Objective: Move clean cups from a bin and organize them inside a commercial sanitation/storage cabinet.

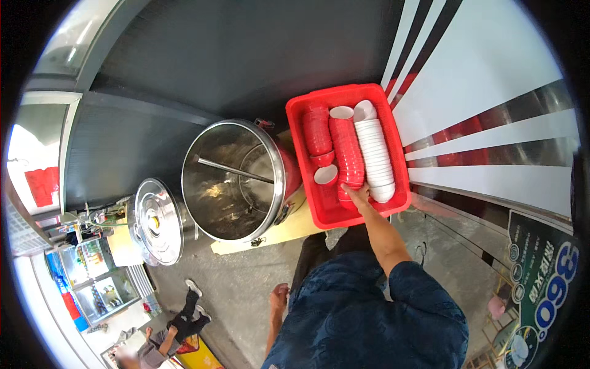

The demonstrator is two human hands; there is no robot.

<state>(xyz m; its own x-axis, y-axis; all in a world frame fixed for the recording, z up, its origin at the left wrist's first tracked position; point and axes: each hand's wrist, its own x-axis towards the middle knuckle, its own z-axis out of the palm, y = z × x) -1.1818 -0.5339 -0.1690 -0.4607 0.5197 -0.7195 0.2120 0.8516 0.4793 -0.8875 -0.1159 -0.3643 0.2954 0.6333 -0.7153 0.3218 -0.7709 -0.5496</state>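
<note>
My right hand [357, 196] grips the near end of a long stack of red bowls [349, 150] with white insides. The stack lies on its side in a red plastic basket [314, 213]. To its right lies a row of nested white bowls [374, 154], with one bowl tilted at the far end. Left of it are another red stack [317, 131] and a separate red bowl [326, 175] showing its white inside. My left hand [279, 296] hangs low beside my leg with curled fingers, away from the basket; its palm is hidden.
Left of the basket stands a large open steel barrel [275, 207] with a metal rod [235, 169] inside. A second steel pot with a lid [159, 221] is farther left. A dark wall [258, 55] rises behind. A person [161, 339] sits at lower left near a glass-doored refrigerator [94, 281].
</note>
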